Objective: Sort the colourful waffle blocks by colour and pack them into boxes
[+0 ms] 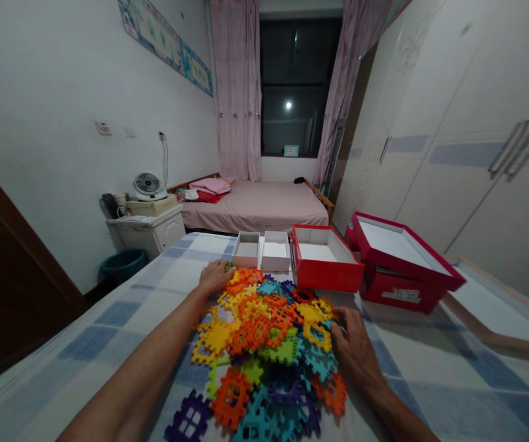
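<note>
A heap of flat plastic building pieces with notched edges lies on the bed in front of me, in orange, yellow, green, teal and purple. At its far left edge my left hand rests palm down, its fingertips against a small green piece. My right hand sits along the heap's right side, fingers bent and apart, touching or just beside a yellow piece. Neither hand has a piece clearly in its grasp. Closer to me lie a purple window-shaped piece and an orange one.
Behind the heap stand two small white boxes and an open red box. To the right, a red lid sits tilted on another red box. A blue-and-white checked sheet lies underneath.
</note>
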Demonstrator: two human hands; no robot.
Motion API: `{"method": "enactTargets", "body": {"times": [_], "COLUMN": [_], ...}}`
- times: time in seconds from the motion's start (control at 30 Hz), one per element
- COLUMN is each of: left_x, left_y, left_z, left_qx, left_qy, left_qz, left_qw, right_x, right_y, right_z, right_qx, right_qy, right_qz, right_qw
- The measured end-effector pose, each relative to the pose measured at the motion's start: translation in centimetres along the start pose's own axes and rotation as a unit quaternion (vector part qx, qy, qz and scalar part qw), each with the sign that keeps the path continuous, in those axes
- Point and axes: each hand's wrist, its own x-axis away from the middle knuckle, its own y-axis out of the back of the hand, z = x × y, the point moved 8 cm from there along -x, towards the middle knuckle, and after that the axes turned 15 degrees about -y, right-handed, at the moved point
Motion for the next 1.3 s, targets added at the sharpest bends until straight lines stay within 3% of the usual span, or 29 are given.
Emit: {"method": "enactTargets", "body": {"times": [0.23,0.57,0.7,0.8,0.9,0.97,1.03,1.13,1.23,1.3], "left_x": [3.0,5.2,5.6,5.7,6.6,7.9,9.9,14.4,19.6,22.4], "left_y": [-1.2,-2.6,-2.8,-2.1,-0.8,0.7,2.5,3.7,3.3,2.3], "left_z": [-3.3,-8.1,-12.9,-17.1,-21.6,-23.3,-22.6,-17.8,-11.6,-9.2], "left_qx": [0.088,0.248,0.307,0.289,0.292,0.291,0.246,0.156,0.061,0.004], "left_qy": [-0.054,-0.041,-0.09,-0.143,-0.246,-0.312,-0.339,-0.316,-0.282,-0.292], "left_qz": [0.044,0.081,0.086,0.078,0.102,0.106,0.084,0.083,0.071,0.068], "left_qw": [0.994,0.964,0.944,0.943,0.918,0.898,0.904,0.932,0.955,0.954], "right_x": [0.1,0.9,1.0,0.9,0.8,0.8,0.7,0.4,0.5,0.7], "right_y": [-0.5,-1.5,-1.5,-1.4,-1.1,-0.6,-0.1,0.4,0.3,0.1], "right_z": [0.2,1.7,1.8,1.7,1.6,1.4,1.1,0.3,0.4,1.1], "right_qx": [0.007,-0.007,-0.013,-0.029,-0.052,-0.073,-0.1,-0.132,-0.146,-0.152], "right_qy": [0.0,0.047,0.053,0.06,0.075,0.078,0.064,0.016,0.001,0.012], "right_qz": [0.006,0.073,0.075,0.077,0.083,0.078,0.071,0.062,0.067,0.08], "right_qw": [1.0,0.996,0.996,0.995,0.992,0.991,0.99,0.989,0.987,0.985]}}
